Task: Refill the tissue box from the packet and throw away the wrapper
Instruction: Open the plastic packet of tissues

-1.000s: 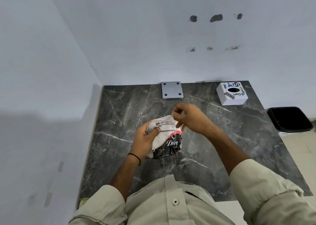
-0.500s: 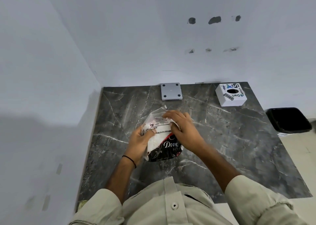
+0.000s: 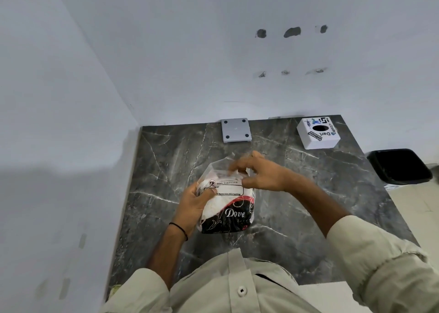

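The left hand (image 3: 193, 205) grips the left side of the packet (image 3: 229, 215), with its thumb on the printed label, as it did a second ago. The packet is just above the middle of the desk (image 3: 308, 194), close in front of the person, and its lower end seems to rest on the desk.

The right hand (image 3: 263, 176) has changed. A second ago it was raised above the packet, half a second ago it lay flat over the top, and now its curled fingers are at the clear top of the wrapper (image 3: 215, 170). They seem to pinch the plastic, but they are blurred. The clear top now stands up more than before. This probably means the opening is in progress. It cannot be told if the top is already torn.

Containers:
- The packet is full of white tissues (image 3: 213, 208), and none has come out.
- The box (image 3: 319, 141) stands at the far right corner of the desk, well apart from the hands. Its round hole is dark, no tissue shows in it, and the inside is hidden.
- The black bin (image 3: 380, 160) is beside the right edge of the desk. Its inside is too dark to tell.

Refilling and throwing away are both not yet done.
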